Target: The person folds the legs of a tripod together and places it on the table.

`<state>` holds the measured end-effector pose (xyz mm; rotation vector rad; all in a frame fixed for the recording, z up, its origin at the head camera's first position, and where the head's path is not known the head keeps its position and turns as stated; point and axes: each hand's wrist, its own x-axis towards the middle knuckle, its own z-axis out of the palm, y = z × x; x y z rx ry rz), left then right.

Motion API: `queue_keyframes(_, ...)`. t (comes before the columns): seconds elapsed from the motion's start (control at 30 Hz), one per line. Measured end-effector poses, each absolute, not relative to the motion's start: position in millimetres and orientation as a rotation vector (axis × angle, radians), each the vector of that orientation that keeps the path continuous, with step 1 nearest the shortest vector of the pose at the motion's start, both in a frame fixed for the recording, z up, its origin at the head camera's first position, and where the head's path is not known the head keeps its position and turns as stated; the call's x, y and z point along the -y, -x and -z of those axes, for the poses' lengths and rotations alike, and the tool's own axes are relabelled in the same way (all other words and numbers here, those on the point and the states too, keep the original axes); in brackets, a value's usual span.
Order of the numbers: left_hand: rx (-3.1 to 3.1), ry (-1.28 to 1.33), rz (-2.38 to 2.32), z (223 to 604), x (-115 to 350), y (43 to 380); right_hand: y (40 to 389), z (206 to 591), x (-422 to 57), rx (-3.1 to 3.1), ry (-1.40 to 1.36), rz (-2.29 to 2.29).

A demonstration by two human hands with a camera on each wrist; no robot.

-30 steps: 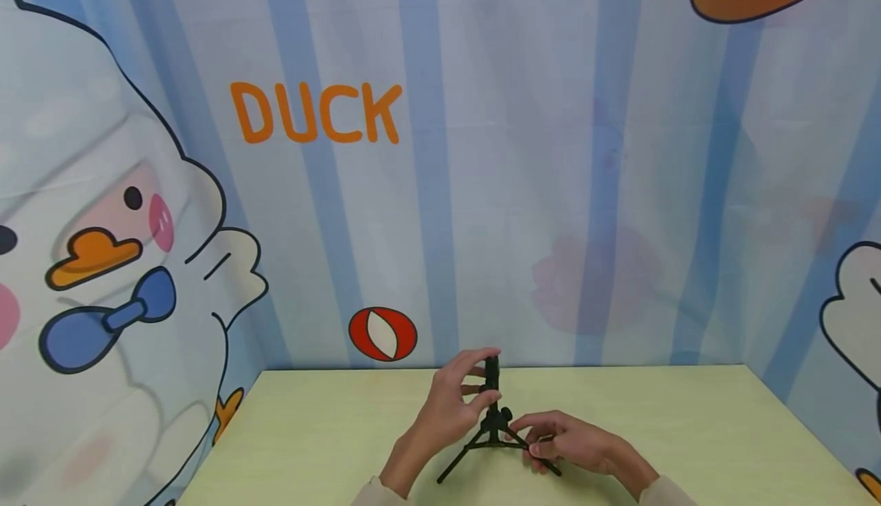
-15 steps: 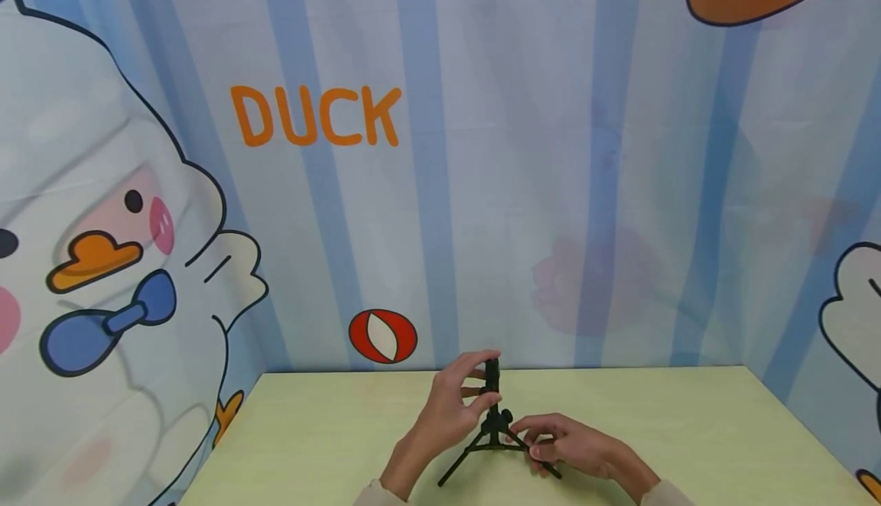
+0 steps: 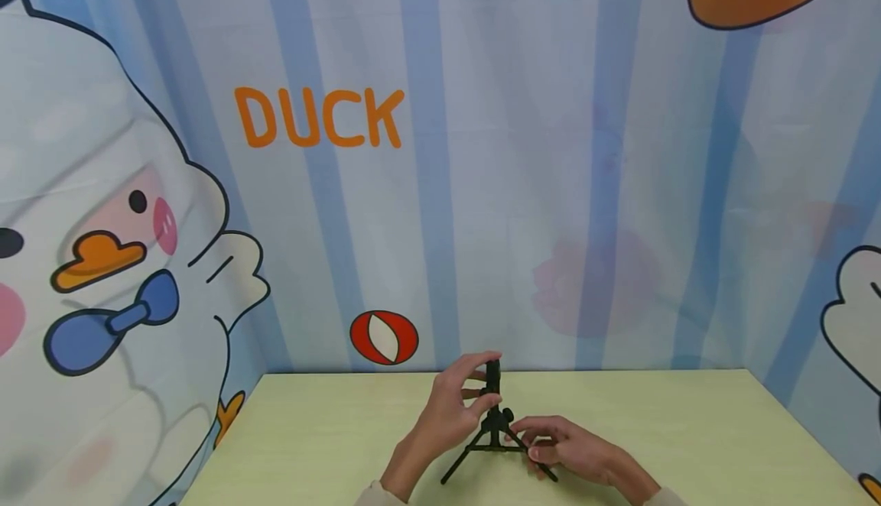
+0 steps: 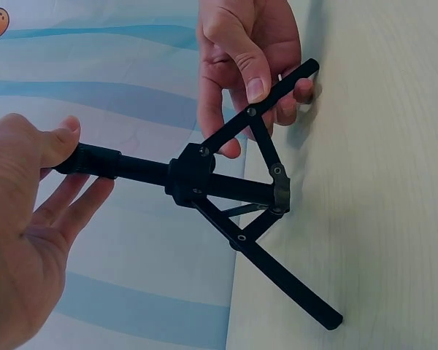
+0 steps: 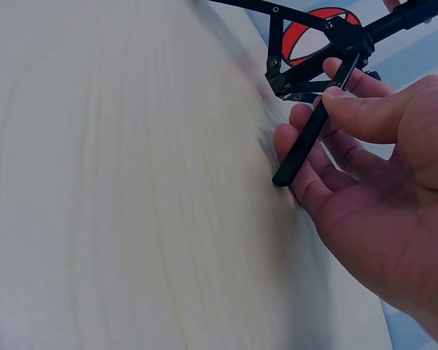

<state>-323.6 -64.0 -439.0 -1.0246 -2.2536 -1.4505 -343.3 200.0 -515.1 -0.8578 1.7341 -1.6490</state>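
Note:
A small black tripod [image 3: 495,423] stands upright with its legs spread, in the middle of the head view. My left hand [image 3: 446,413] holds its top section, thumb low on the column and forefinger over the upper end. In the left wrist view the column, the central hub [image 4: 190,175], the hinged struts and two of the legs show plainly. My right hand [image 3: 574,451] pinches the right leg [image 5: 301,149] between thumb and fingers, partway along it. Whether the leg tips touch the table, I cannot tell.
The pale wooden table [image 3: 330,429] reaches back to a blue-striped curtain [image 3: 482,185] with cartoon prints. A printed red and white ball [image 3: 406,330] appears on the curtain behind the tripod.
The tripod's two visible legs have drawn very slightly closer together. Both hands keep the same hold, and the head view has shifted a little.

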Motion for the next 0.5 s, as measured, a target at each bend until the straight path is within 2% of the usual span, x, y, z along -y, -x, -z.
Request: queue_keyframes(0.5,2.252,1.030,1.461,437.2,65.1,323.3,339.5,509.3,-193.9,-1.719,0.819,1.651)
